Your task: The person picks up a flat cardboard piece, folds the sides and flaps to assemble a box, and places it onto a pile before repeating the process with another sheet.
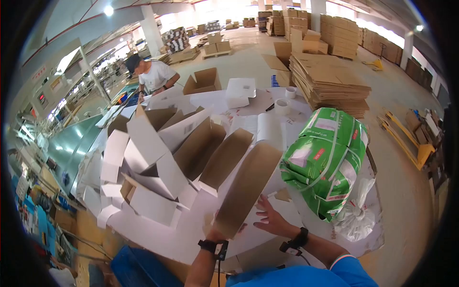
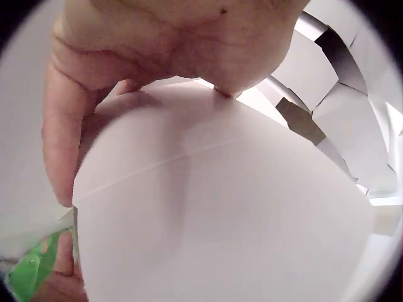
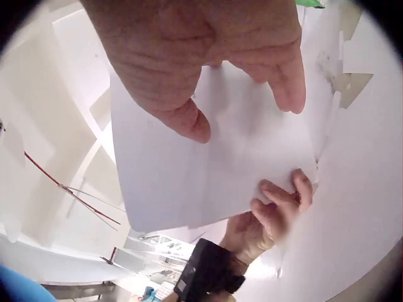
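Observation:
A folded carton (image 1: 248, 186), brown inside and white outside, stands tilted at the near side of the table. My left hand (image 1: 216, 233) grips its lower near end, with fingertips showing along the edge in the right wrist view. In the left wrist view the carton's white face (image 2: 227, 207) fills the space below the palm. My right hand (image 1: 275, 219) is spread at the carton's right side, thumb and fingers apart. Its fingers (image 3: 289, 88) reach over the white panel without curling round it. Part of my left hand is hidden behind the carton.
White cartons (image 1: 158, 191) stand bunched on the left of the table. A green wrapped bundle (image 1: 325, 158) and a plastic bag (image 1: 356, 217) lie on the right. Tape rolls (image 1: 282, 106) and flat cardboard stacks (image 1: 330, 79) are farther back. Another person (image 1: 155, 76) works beyond the cartons.

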The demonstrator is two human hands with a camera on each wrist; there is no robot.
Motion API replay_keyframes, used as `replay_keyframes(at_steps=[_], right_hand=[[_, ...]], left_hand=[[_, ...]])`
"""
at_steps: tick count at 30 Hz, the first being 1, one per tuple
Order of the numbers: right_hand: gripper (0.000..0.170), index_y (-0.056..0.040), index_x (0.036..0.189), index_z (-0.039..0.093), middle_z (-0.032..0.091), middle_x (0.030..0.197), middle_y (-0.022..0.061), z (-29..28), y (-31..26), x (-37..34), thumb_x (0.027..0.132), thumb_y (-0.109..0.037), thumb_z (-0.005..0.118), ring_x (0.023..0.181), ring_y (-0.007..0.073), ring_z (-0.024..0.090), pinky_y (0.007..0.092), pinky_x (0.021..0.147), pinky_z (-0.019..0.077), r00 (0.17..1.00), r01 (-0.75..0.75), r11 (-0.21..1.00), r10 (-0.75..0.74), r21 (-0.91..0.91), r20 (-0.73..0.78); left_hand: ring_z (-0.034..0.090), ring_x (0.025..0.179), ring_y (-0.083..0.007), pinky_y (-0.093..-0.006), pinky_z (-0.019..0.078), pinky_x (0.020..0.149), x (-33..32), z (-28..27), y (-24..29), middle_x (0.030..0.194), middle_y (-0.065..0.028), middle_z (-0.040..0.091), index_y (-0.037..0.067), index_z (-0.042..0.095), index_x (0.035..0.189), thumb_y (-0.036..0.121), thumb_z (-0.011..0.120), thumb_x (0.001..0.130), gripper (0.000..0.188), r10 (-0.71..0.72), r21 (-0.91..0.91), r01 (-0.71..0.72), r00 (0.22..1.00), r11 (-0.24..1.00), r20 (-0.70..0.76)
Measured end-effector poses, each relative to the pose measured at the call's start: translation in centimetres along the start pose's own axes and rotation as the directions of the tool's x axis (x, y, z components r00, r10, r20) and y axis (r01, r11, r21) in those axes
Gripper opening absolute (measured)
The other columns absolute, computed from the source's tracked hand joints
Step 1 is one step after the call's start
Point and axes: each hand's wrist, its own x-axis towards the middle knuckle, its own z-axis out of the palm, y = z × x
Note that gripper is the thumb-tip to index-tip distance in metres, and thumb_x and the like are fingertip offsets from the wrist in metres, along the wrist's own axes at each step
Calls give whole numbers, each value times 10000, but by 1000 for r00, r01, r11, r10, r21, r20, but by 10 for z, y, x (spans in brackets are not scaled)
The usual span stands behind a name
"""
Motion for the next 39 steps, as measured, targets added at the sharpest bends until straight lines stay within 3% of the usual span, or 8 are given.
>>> replay_keyframes(at_steps=[1, 4, 6, 10, 16, 19, 31, 39], right_hand=[[1062, -123, 1485, -94, 186, 1505, 220, 4, 3, 7, 804, -142, 719, 1249, 361, 451, 444, 931, 479, 1000, -12, 1000, 12, 1, 2], [1061, -99, 1491, -50, 196, 1504, 222, 18, 16, 22, 790, -203, 739, 1241, 362, 464, 447, 909, 479, 1000, -26, 1000, 26, 6, -17], [1050, -107, 1494, -34, 206, 1502, 218, 19, 17, 28, 789, -204, 738, 1245, 358, 461, 445, 912, 477, 995, -91, 994, 93, 61, -38], [1020, -92, 1494, 10, 233, 1492, 219, 14, 24, 40, 786, -197, 737, 1247, 356, 458, 434, 901, 483, 996, -76, 997, 77, 19, -50], [931, -64, 1483, 126, 223, 1496, 213, 1, 40, 68, 782, -194, 725, 1333, 325, 353, 427, 989, 426, 990, 79, 960, -107, -269, -89], [864, -11, 1446, 234, 286, 1462, 247, 0, 41, 77, 749, -178, 716, 1357, 352, 307, 394, 1112, 263, 984, 97, 962, -130, -255, -118], [867, -28, 1465, 174, 267, 1478, 213, -9, 46, 53, 790, -155, 703, 1348, 334, 331, 383, 1066, 350, 999, 18, 998, -20, -63, -28], [822, -118, 1457, 237, 321, 1455, 143, -11, 57, 16, 796, -132, 726, 1251, 315, 460, 433, 936, 460, 999, -25, 999, 26, 30, -29]], left_hand=[[595, 1030, -334, -409, 566, 794, 3, -8, 12, 1288, -153, 491, 98, 401, 1348, 417, 458, 953, 511, -105, -257, 105, 994, 961, 13], [600, 1051, -345, -412, 582, 757, 13, -23, 62, 1270, -159, 518, 125, 424, 1353, 480, 434, 945, 541, -388, -841, 245, 920, 483, 45], [625, 1014, -342, -394, 587, 693, 24, -38, 60, 1185, -199, 584, 125, 476, 1313, 536, 367, 953, 558, -436, -930, 321, 873, 181, 217], [629, 918, -319, -426, 547, 721, 33, -45, 22, 1110, -277, 573, 94, 480, 1235, 580, 292, 951, 594, -431, -917, 396, 819, -55, 379], [615, 888, -365, -447, 517, 803, 76, -6, 42, 1083, -266, 557, -7, 369, 1223, 417, 439, 966, 501, -715, -973, 43, 686, 226, -136], [616, 919, -359, -430, 525, 801, 62, -2, 29, 1092, -254, 557, -10, 332, 1274, 319, 444, 968, 463, -648, -935, 160, 756, 318, -91], [654, 764, -219, -282, 525, 612, -55, 9, 51, 940, -151, 631, -13, 483, 1197, 147, 471, 917, 323, -654, -606, 308, 565, 733, -503], [627, 811, -210, -314, 511, 682, -125, 37, 34, 961, -119, 628, -7, 542, 1149, 106, 554, 868, 304, -348, -137, 408, 505, 903, -790]])
